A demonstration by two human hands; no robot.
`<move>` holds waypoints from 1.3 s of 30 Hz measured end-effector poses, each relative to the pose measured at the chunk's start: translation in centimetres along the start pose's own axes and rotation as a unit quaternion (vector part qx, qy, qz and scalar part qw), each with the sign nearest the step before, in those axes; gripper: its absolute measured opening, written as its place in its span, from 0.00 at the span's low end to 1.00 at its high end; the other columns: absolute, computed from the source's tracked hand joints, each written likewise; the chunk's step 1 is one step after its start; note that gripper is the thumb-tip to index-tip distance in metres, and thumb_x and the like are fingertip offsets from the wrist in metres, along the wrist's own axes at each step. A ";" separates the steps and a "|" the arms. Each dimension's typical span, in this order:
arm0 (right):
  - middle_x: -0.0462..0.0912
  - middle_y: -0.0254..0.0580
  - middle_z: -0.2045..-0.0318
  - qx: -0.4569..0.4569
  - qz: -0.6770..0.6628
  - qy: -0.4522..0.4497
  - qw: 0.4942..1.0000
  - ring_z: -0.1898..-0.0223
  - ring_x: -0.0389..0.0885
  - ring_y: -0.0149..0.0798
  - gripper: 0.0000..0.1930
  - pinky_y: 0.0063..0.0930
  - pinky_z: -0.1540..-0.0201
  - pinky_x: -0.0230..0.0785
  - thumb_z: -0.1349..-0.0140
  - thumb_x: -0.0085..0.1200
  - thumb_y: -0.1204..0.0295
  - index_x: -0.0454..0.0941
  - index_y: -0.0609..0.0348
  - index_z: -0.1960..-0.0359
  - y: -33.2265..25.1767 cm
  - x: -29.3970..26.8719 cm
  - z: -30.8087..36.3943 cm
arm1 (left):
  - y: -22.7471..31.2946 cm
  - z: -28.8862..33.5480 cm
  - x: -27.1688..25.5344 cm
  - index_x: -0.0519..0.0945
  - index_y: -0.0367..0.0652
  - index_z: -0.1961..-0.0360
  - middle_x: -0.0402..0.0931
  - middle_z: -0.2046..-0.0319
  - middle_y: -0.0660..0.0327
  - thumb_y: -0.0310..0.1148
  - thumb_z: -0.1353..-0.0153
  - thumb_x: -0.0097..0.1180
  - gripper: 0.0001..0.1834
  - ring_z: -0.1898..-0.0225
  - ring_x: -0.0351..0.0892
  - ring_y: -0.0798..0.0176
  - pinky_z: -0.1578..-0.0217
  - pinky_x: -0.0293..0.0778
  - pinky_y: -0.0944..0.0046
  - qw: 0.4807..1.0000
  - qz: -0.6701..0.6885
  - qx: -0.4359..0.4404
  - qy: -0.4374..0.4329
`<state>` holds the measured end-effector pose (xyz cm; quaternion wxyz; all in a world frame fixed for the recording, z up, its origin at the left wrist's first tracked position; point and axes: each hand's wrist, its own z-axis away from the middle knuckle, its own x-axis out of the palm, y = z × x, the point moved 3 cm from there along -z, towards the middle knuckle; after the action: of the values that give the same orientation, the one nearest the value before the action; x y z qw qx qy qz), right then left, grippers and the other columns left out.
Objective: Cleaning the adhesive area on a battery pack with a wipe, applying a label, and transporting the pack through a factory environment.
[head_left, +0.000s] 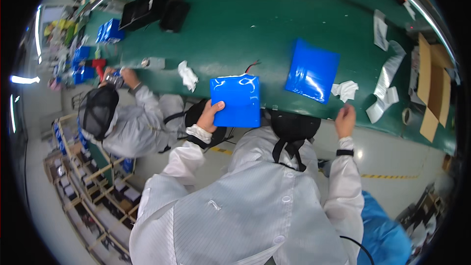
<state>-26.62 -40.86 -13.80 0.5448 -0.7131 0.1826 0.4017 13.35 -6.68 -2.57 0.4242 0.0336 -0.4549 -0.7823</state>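
Note:
My left hand [211, 116] grips the lower left edge of a blue shrink-wrapped battery pack [235, 103], thumb on its front face. The pack is held at the table's near edge; a short red and black lead [252, 66] shows at its top. My right hand [345, 120] is off the table edge, fingers curled together; whether anything small is inside them is hidden. Closest to it lies a crumpled white cloth [345, 90]. Beside that cloth, a second, larger blue wrapped block [313, 71] lies flat on the green table [245, 29].
Another crumpled white cloth [187, 75] lies left of my pack. Clear plastic strips [390, 71] and an open cardboard box [434, 88] stand to the right. Black trays [154, 9] are at the far left. A co-worker [130, 118] in a grey coat works at my left.

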 end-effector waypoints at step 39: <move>0.79 0.55 0.41 -0.519 -0.168 -0.161 0.822 0.36 0.77 0.52 0.20 0.47 0.31 0.67 0.40 0.54 0.76 0.78 0.68 0.46 -37.7 -5.9 2.4 | 0.0 7.3 13.3 0.68 0.42 0.35 0.76 0.41 0.55 0.57 0.36 0.58 0.38 0.41 0.77 0.54 0.39 0.74 0.51 0.923 0.275 0.183 0.196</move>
<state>-4.81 -26.85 14.32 0.1746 -0.8351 -0.2658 0.4488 1.65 -10.90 6.10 0.6898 0.1366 -0.4893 -0.5159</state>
